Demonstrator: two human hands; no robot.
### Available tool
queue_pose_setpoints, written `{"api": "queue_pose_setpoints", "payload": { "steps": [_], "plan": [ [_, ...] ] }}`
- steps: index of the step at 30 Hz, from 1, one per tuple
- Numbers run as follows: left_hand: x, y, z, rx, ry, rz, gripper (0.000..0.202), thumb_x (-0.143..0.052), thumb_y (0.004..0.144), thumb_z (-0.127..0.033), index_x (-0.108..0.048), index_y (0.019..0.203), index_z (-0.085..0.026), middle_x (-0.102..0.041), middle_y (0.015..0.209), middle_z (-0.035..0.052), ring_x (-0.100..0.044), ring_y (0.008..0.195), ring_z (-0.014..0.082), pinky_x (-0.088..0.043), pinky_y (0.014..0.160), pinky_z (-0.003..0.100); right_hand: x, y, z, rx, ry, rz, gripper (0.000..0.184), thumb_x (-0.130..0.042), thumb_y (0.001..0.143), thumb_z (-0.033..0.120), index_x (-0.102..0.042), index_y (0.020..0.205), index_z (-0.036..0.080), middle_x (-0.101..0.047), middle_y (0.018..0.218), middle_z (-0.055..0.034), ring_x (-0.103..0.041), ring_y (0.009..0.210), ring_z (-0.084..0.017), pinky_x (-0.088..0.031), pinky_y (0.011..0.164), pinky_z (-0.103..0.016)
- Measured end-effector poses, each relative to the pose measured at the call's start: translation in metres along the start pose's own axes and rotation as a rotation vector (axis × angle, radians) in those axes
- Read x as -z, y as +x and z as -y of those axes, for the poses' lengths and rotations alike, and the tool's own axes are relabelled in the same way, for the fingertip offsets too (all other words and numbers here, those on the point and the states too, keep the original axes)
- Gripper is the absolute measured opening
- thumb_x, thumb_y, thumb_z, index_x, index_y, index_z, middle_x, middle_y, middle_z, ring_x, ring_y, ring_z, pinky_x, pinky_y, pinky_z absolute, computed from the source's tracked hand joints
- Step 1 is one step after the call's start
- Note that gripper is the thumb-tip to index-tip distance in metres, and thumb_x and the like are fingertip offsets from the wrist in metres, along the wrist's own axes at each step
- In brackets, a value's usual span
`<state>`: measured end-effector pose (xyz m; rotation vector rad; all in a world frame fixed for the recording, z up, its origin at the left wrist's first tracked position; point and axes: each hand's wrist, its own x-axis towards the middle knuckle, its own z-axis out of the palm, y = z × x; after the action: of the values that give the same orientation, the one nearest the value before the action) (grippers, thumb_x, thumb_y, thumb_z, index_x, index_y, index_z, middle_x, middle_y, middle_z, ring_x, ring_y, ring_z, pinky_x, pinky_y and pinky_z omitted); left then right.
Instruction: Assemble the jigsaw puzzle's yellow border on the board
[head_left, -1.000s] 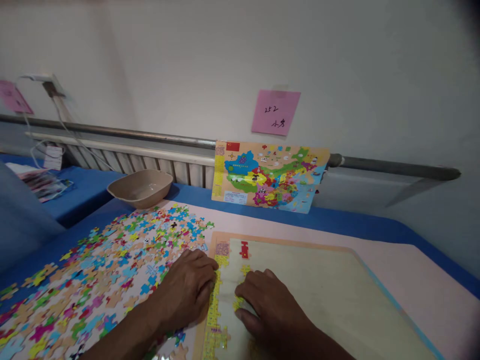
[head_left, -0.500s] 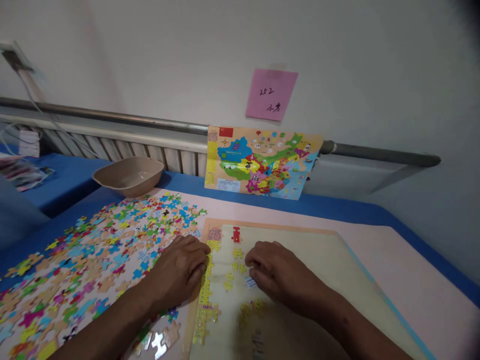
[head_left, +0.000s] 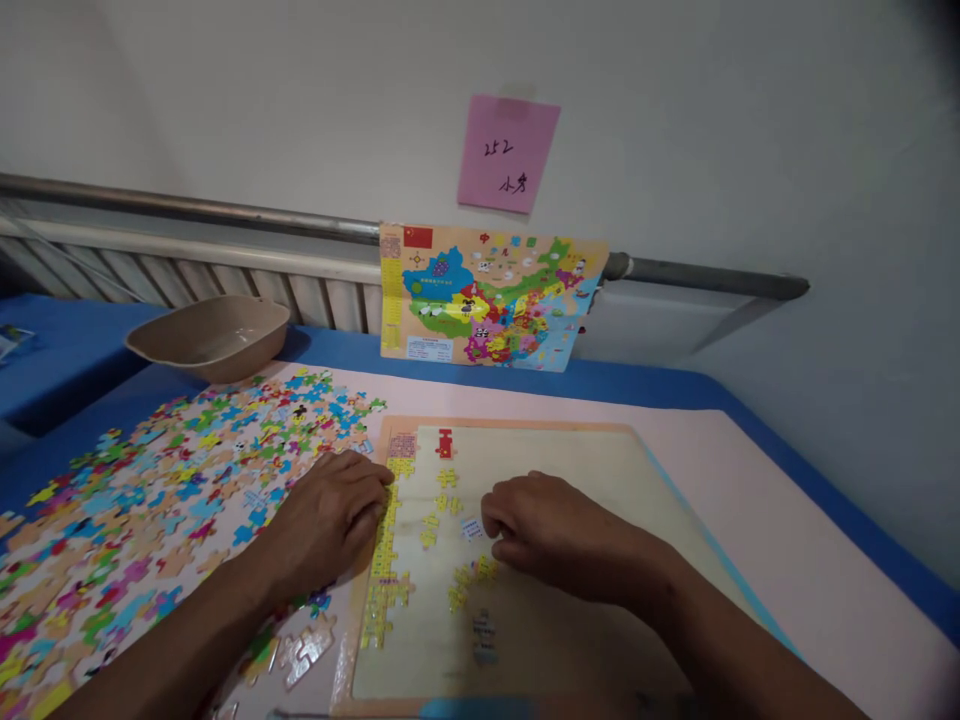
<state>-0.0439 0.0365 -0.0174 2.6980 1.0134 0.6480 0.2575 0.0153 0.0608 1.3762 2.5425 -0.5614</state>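
My left hand [head_left: 330,515] lies over the left border of a puzzle board [head_left: 600,600]. Its index fingertip touches the column of joined yellow puzzle pieces [head_left: 384,550], with the thumb apart below. My right hand [head_left: 544,525] hovers or rests over the board's middle, fingers loosely curled, a gap between thumb and index finger; no piece shows between them. Close to its fingertips are a white piece with blue print [head_left: 471,528] and a yellow piece [head_left: 486,568]. Other loose yellow pieces [head_left: 448,502] and a red flag piece [head_left: 445,444] lie on the board.
Many mixed puzzle pieces [head_left: 202,470] spread over the left of the table. A beige basin [head_left: 214,340] stands behind them. A printed map picture [head_left: 487,300] leans against the metal rail [head_left: 300,222]. A pink note [head_left: 508,155] is taped to the wall.
The view has shifted right and down. My right hand has drawn a little away from the white printed piece, which is now uncovered. My left hand stays at the yellow column.
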Motion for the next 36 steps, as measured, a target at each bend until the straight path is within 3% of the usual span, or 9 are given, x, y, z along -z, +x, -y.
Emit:
{"api": "queue_pose_setpoints", "payload": {
  "steps": [4, 9, 16, 20, 25, 29, 31, 36],
  "plan": [
    [0.000, 0.000, 0.000, 0.001, -0.007, 0.001, 0.025, -0.045, 0.107, -0.017, -0.059, 0.087, -0.021, -0.075, 0.119, 0.0055, -0.063, 0.105, 0.0250, -0.042, 0.090, 0.045, 0.001, -0.005, 0.000, -0.021, -0.007, 0.020, 0.010, -0.062, 0.080, 0.014, -0.056, 0.077, 0.022, -0.063, 0.079, -0.0001, -0.048, 0.070, -0.017, -0.019, 0.061, -0.032],
    [-0.001, 0.000, 0.001, 0.005, -0.005, -0.002, 0.023, -0.046, 0.106, -0.016, -0.060, 0.088, -0.021, -0.075, 0.120, 0.0052, -0.063, 0.107, 0.0254, -0.042, 0.092, 0.045, -0.001, -0.006, 0.002, -0.008, -0.010, 0.076, 0.010, -0.065, 0.083, 0.013, -0.062, 0.086, 0.022, -0.070, 0.090, -0.0013, -0.055, 0.078, -0.018, -0.025, 0.064, -0.030],
    [-0.001, -0.001, 0.002, 0.011, -0.001, 0.009, 0.024, -0.046, 0.106, -0.016, -0.060, 0.087, -0.021, -0.075, 0.121, 0.0055, -0.063, 0.107, 0.0258, -0.041, 0.094, 0.046, -0.013, -0.008, 0.015, -0.035, -0.082, 0.026, 0.016, -0.078, 0.089, 0.030, -0.066, 0.094, 0.020, -0.073, 0.096, -0.0039, -0.063, 0.082, -0.022, -0.030, 0.065, -0.032],
    [0.000, -0.001, 0.001, 0.009, -0.004, 0.023, 0.024, -0.046, 0.105, -0.016, -0.060, 0.086, -0.021, -0.075, 0.120, 0.0054, -0.064, 0.106, 0.0261, -0.042, 0.092, 0.046, -0.021, -0.008, 0.017, 0.037, -0.134, -0.017, 0.008, -0.068, 0.088, 0.018, -0.066, 0.096, 0.020, -0.071, 0.100, -0.0059, -0.064, 0.088, -0.024, -0.034, 0.070, -0.034],
    [0.000, 0.000, 0.000, 0.024, -0.015, -0.004, 0.024, -0.046, 0.105, -0.016, -0.060, 0.087, -0.022, -0.075, 0.117, 0.0040, -0.064, 0.104, 0.0253, -0.043, 0.090, 0.045, -0.015, -0.010, 0.010, 0.052, -0.090, -0.034, 0.028, -0.058, 0.084, 0.005, -0.067, 0.104, 0.022, -0.069, 0.111, -0.0067, -0.063, 0.093, -0.023, -0.036, 0.075, -0.034],
    [-0.001, 0.000, -0.001, 0.019, -0.017, -0.006, 0.023, -0.046, 0.105, -0.016, -0.060, 0.088, -0.022, -0.075, 0.118, 0.0043, -0.064, 0.105, 0.0257, -0.044, 0.090, 0.045, -0.011, -0.012, 0.010, -0.054, -0.038, -0.015, 0.013, -0.071, 0.091, 0.025, -0.066, 0.101, 0.019, -0.070, 0.106, -0.0076, -0.064, 0.090, -0.024, -0.036, 0.072, -0.033],
    [-0.001, 0.000, -0.001, 0.015, -0.014, -0.003, 0.023, -0.046, 0.105, -0.015, -0.060, 0.089, -0.021, -0.075, 0.118, 0.0053, -0.064, 0.105, 0.0259, -0.044, 0.090, 0.046, -0.014, -0.012, 0.014, -0.088, -0.051, -0.010, 0.019, -0.075, 0.094, 0.035, -0.066, 0.098, 0.019, -0.071, 0.103, -0.0082, -0.065, 0.089, -0.025, -0.036, 0.071, -0.033],
    [0.000, 0.000, 0.000, 0.016, -0.014, 0.003, 0.022, -0.047, 0.105, -0.015, -0.060, 0.088, -0.021, -0.075, 0.117, 0.0062, -0.064, 0.103, 0.0249, -0.045, 0.090, 0.045, -0.023, -0.010, 0.020, -0.070, -0.109, -0.034, 0.014, -0.072, 0.094, 0.027, -0.065, 0.101, 0.018, -0.072, 0.106, -0.0096, -0.067, 0.092, -0.027, -0.039, 0.073, -0.035]
  ]
}}
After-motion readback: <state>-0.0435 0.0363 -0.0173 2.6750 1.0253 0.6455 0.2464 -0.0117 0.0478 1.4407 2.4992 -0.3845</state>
